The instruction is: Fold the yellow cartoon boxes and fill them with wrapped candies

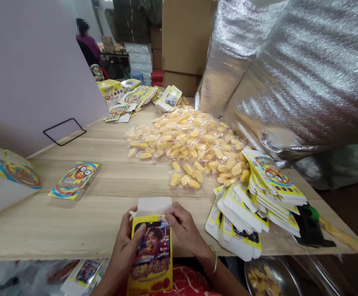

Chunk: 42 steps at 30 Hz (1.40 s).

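A yellow printed carton (151,250) with a white flap raised at its top is held upright at the table's front edge. My left hand (126,238) wraps its left side, with the thumb lying across the printed front. At the upper right corner, the fingers of my right hand (183,228) pinch the carton near the flap. Beyond my hands lies a heap of clear-wrapped yellow pieces (194,142). A smaller wrapped packet (187,176) sits at the near edge of that heap. What is inside the carton cannot be seen.
Stacked flat cartons (243,205) lie to the right, beside a black tape dispenser (311,226). One carton (75,180) lies left. More cartons (138,96) stand at the back. A metal bowl (271,277) is below the right edge. A person (89,45) sits far off.
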Motion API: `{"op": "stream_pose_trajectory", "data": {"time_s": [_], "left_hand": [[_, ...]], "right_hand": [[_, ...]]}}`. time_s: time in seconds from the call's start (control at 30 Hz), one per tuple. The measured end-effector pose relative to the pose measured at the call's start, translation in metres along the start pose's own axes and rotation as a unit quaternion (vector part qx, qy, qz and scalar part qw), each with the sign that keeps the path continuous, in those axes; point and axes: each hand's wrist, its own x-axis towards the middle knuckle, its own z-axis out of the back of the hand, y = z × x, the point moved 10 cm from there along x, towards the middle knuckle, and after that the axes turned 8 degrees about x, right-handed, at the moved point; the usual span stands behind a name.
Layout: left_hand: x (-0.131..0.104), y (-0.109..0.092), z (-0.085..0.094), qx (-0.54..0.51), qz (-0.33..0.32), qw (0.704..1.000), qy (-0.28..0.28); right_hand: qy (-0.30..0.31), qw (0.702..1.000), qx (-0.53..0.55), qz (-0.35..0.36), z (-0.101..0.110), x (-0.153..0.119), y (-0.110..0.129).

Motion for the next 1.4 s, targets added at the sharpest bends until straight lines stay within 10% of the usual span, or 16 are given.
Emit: {"op": "stream_pose_trajectory", "data": {"time_s": [0.27,0.43,0.63,0.87,1.4], "left_hand": [[-0.005,-0.006,0.002,-0.027,-0.038,0.999,-0.014],[0.004,-0.02,-0.014,0.076,-0.052,0.988,0.125],[0.009,-0.023,-0.008,0.091,-0.058,0.989,0.105],[0.012,-0.021,-0.015,-0.041,-0.008,0.998,0.057],[0.012,-0.046,-0.02,0.125,-0.034,0.98,0.154]], "right_hand": [[0.043,0.998,-0.018,0.038,-0.002,-0.003,0.016],[0.017,1.0,-0.001,-0.011,0.0,-0.004,0.003],[0.135,0.99,-0.034,0.015,-0.013,0.002,0.017],[-0.026,0.994,0.107,-0.021,0.001,-0.012,0.002],[0.008,0.982,0.148,-0.114,0.009,0.004,0.006]]}}
